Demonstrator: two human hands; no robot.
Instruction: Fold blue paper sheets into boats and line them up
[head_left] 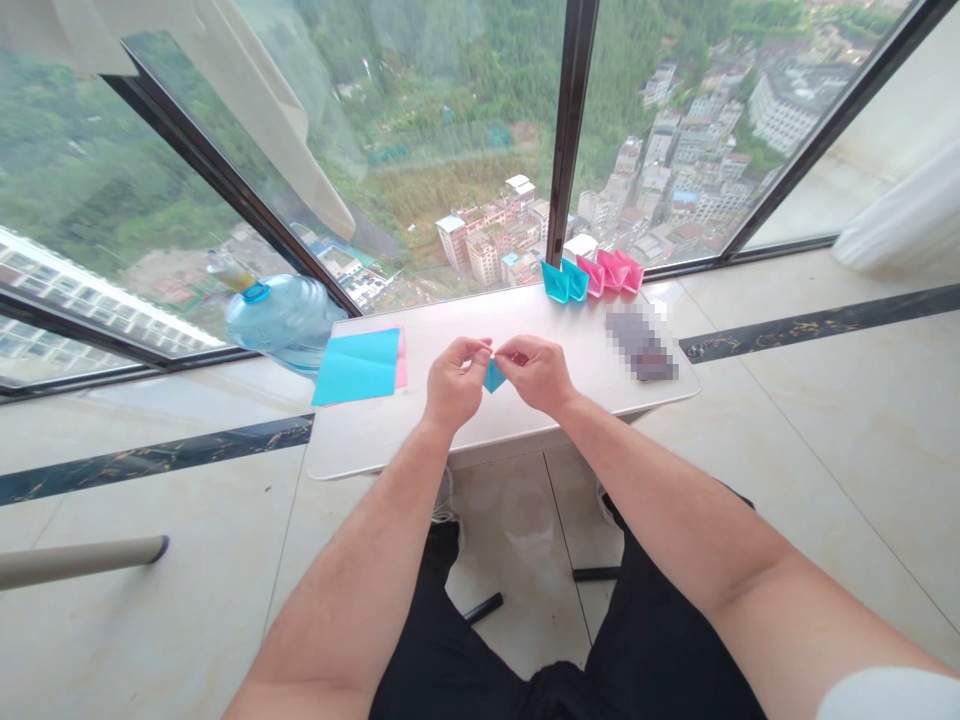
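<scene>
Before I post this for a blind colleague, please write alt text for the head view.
A person's left hand and right hand hold a small blue folded paper over a white table. At left, a flat blue sheet overlaps a pink sheet; blue folded pieces and pink folded pieces stand at the far edge.

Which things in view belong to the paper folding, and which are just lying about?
Folding:
blue paper between left hand and right hand
blue sheet
pink sheet beneath
folded blue shapes
folded pink shapes

Apparently lying about:
water bottle
pixelated object
</scene>
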